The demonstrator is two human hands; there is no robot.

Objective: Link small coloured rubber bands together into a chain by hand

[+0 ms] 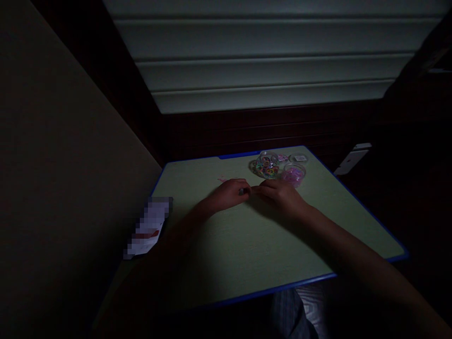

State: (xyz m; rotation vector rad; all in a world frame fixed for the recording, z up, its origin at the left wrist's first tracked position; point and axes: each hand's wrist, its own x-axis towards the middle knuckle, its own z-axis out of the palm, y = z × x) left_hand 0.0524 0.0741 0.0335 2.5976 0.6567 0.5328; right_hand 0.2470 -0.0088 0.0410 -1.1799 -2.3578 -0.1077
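My left hand [231,194] rests on the pale green table [247,240], fingers curled in a pinch on a small dark item I cannot make out. My right hand [278,194] lies just beside it, fingertips meeting the left hand's, fingers pressed together. Just beyond the hands stands a clear round container [267,165] of many-coloured small rings. A clear cup of pink bits [294,173] is next to it, close to my right hand. The scene is very dim.
A small clear lid or box [298,158] sits at the table's far right corner. A faint pink scrap [223,179] lies left of the container. A white paper [148,227] lies off the table's left edge. A white object [352,159] rests to the right, off the table.
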